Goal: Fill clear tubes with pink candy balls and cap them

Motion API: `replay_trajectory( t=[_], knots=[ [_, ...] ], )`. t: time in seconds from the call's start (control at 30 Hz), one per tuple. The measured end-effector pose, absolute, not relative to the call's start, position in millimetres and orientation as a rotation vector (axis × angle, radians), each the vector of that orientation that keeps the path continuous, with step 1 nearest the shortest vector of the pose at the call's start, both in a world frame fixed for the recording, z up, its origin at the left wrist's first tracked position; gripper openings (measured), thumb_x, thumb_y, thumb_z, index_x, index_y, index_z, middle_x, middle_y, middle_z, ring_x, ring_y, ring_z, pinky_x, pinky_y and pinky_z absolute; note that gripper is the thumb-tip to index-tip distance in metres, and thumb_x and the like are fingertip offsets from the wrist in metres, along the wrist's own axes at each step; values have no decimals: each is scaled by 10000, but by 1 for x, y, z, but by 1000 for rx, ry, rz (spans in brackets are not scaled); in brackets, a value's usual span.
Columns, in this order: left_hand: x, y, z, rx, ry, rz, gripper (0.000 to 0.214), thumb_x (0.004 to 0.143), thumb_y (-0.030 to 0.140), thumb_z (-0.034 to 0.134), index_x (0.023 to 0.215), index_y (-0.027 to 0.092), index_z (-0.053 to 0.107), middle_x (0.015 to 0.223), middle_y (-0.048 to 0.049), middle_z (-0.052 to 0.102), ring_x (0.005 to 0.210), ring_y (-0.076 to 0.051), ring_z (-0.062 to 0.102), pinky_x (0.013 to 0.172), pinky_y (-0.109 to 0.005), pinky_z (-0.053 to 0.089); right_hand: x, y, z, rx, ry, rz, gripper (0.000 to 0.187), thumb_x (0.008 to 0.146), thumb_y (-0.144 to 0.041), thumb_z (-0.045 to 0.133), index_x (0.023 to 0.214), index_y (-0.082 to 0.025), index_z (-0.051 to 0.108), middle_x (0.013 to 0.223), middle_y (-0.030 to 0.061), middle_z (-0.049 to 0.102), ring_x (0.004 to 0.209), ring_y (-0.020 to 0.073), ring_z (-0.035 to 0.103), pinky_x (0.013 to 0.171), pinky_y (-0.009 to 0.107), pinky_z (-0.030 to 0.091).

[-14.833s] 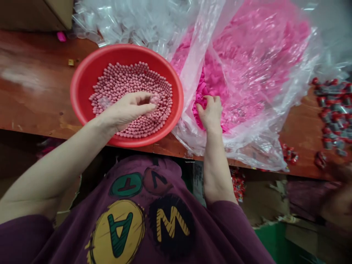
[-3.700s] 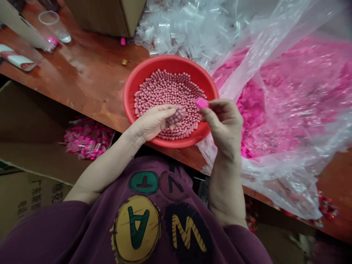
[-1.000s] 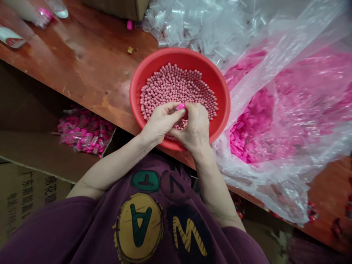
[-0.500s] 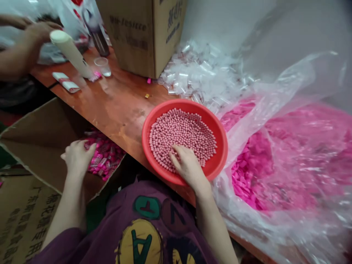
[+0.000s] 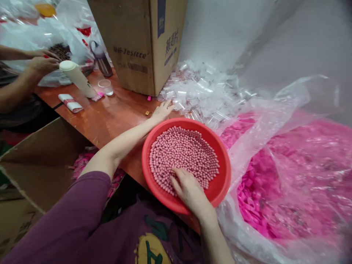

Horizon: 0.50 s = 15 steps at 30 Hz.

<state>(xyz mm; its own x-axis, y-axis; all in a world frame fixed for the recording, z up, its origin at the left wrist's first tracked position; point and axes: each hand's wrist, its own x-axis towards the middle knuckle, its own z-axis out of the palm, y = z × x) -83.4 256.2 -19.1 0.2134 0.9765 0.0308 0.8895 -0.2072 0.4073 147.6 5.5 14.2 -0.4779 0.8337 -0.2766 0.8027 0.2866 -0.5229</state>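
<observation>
Well, the right hand lies palm down on a shallow layer of small round pink beads, which fill the floor of a red plastic basin at the near edge of the desk. Its fingers are slightly spread and rest on the beads, pinching nothing. The left hand stretches to the far side of the basin, with its fingers open and their tips at the edge of a heap of clear plastic pieces; no grip shows. The beads look light and hard, and they will probably roll and slip apart, so a cupped palm or a pinch of a few should suit them better than a grab. To the right lies a clear bag of bright pink pieces. A cardboard carton stands at the far side, and a co-worker's hands work at the far left.
</observation>
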Motion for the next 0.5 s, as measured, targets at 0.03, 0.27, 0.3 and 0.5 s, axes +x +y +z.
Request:
replay_trajectory(
  t=[0.03, 0.27, 0.3, 0.5],
  knots=[
    [-74, 275, -19, 2230, 1708, 373, 778, 990, -6, 531, 1722, 256, 541, 1929, -149, 227, 1747, -408, 306, 1345, -681, 411, 148, 5, 15, -1602, -2462, 981, 344, 1137, -190, 584, 1428, -95, 740, 1349, 190, 808, 1247, 346, 790, 1156, 524, 628],
    [-40, 347, -35, 2357, 1591, 237, 929, 835, -44, 715, 1699, 271, 588, 1846, -195, 380, 1678, -500, 380, 1339, -697, 420, 147, 4, 24, -1726, -2385, 1121, 328, 1150, -196, 590, 1432, -133, 746, 1354, 144, 809, 1266, 313, 776, 1179, 500, 618],
    [-38, 347, -41, 2356, 1581, 286, 867, 855, -29, 699, 1671, 251, 619, 1809, -193, 433, 1660, -483, 406, 1334, -656, 442, 147, 3, 25, -1741, -2381, 1126, 328, 1150, -198, 591, 1434, -138, 745, 1359, 142, 806, 1267, 313, 774, 1177, 502, 620],
    [-39, 318, -73, 2219, 1532, 510, 584, 911, 88, 718, 1458, 291, 758, 1643, -99, 622, 1521, -341, 595, 1186, -460, 580, 146, 4, 25, -1754, -2409, 1144, 344, 1154, -217, 589, 1461, -144, 727, 1376, 145, 786, 1279, 323, 758, 1182, 539, 620]
  ],
)
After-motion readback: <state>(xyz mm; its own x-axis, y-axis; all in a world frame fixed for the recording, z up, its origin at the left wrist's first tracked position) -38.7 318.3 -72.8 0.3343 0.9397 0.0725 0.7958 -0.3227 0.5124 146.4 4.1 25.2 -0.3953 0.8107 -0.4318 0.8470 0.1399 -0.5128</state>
